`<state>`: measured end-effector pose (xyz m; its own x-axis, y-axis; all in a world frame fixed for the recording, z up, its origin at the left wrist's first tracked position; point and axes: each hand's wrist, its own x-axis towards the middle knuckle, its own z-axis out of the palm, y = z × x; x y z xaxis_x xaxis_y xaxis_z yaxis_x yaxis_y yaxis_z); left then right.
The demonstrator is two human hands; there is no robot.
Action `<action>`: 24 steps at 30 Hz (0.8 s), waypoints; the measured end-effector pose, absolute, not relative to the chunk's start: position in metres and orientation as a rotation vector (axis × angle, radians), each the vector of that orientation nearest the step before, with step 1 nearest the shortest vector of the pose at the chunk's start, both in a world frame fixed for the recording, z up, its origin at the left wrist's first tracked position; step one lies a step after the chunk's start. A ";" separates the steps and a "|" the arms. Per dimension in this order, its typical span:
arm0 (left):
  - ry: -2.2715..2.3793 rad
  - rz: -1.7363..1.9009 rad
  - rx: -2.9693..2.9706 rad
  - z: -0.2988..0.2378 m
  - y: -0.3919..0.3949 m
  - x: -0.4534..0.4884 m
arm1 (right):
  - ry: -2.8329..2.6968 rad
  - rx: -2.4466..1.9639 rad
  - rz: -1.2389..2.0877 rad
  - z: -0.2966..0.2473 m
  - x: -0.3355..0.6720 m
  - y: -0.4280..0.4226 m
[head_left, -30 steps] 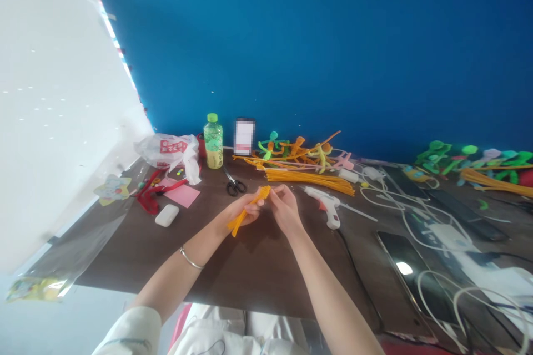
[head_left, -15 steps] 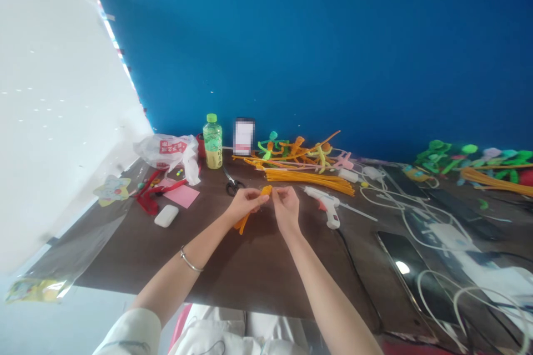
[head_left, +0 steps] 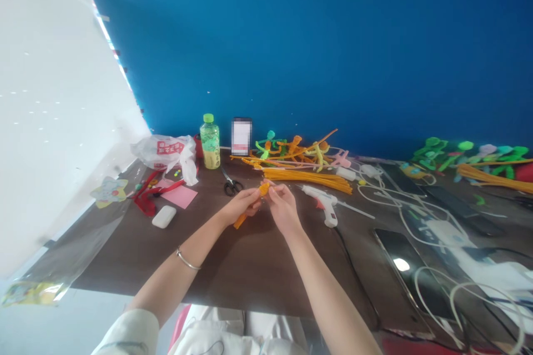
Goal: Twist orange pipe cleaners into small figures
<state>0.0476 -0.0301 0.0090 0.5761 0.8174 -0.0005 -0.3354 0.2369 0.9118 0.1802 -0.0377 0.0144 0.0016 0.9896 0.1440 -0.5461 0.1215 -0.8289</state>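
Dark table [head_left: 258,272] fills the lower frame. Orange stem bundle [head_left: 308,179], right of centre, lies flat, presumably to stay aligned. Left hand [head_left: 241,206], frame centre, clasps, apparently steadying; right hand [head_left: 283,206] pinches the upper end. Held between them: orange fuzzy piece [head_left: 264,189].

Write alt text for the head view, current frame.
A person's left hand and right hand together hold a small orange piece over a dark table. Just beyond lie black-handled scissors and a bundle of orange strips, with a white glue gun to the right. A blue wall fills the background.
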 end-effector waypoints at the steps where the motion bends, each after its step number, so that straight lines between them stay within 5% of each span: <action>1: 0.516 0.811 1.013 0.010 -0.030 0.046 | -0.882 -0.647 1.395 0.017 0.181 -0.038; 8: 0.414 0.708 0.864 0.010 -0.031 0.045 | -0.952 -0.625 1.469 0.018 0.184 -0.038; 24: 0.902 1.166 1.282 0.001 -0.033 0.061 | -0.946 -0.782 1.173 0.004 0.182 -0.034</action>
<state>0.0612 -0.0328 0.0011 0.2178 0.9698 0.1097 -0.1372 -0.0808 0.9872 0.1819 -0.0341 0.0039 0.1122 0.9745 0.1943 -0.3958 0.2232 -0.8908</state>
